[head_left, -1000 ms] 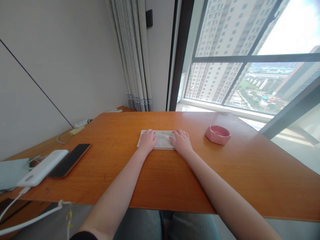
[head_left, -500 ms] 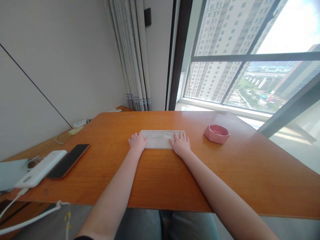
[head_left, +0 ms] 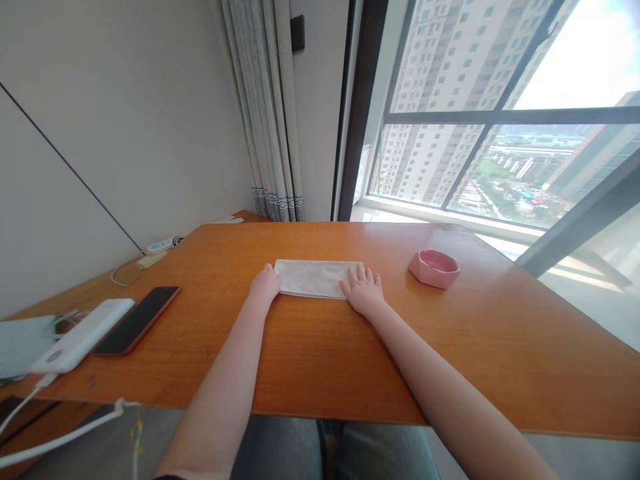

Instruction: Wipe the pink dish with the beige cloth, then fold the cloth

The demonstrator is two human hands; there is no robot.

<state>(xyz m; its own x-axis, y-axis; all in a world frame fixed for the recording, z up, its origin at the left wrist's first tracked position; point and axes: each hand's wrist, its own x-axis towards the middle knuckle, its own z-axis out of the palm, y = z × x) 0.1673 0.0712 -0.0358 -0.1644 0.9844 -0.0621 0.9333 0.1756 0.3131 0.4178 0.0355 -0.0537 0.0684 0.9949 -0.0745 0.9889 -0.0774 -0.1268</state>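
Observation:
A white folded cloth (head_left: 316,279) lies flat as a long strip across the middle of the wooden table. My left hand (head_left: 265,283) is closed at its left end, fingers curled in and pinching the short edge. On the right end rests my right hand (head_left: 364,290), palm down with fingers spread, pressing on the cloth and reaching a little past its right edge.
To the right stands a pink angular bowl (head_left: 434,269). At the left are a dark phone (head_left: 137,320) and a white power bank (head_left: 83,335) with a cable plugged in. The wooden table (head_left: 320,360) ends just before my lap.
My left hand has gone from lying spread at the cloth's left end to closing on it, and has moved left. The cloth has shifted slightly left; my right hand has stayed nearly in place.

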